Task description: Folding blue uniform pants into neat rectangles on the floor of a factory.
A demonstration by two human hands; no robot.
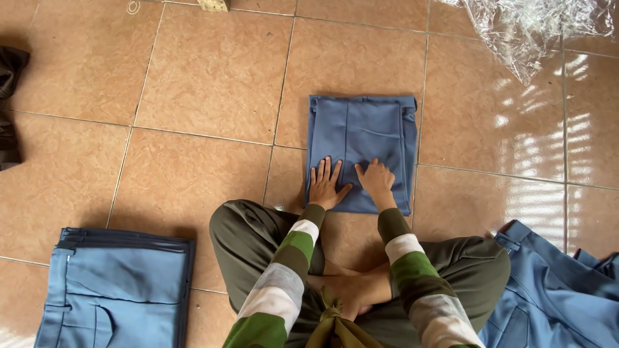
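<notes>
A folded pair of blue trousers (367, 132) lies flat on the tiled floor (213, 84) in front of my crossed legs. My left hand (326, 185) rests palm down on its near edge with the fingers spread. Beside it, my right hand (376, 178) presses on the same fabric, its fingers bent against the cloth. Neither hand grips anything. My sleeves are striped green, white and grey.
A stack of folded blue trousers (116, 290) sits at the lower left. Unfolded blue trousers (554, 296) lie in a heap at the lower right. Crumpled clear plastic (529, 29) is at the top right, and dark cloth (9, 103) lies at the left edge.
</notes>
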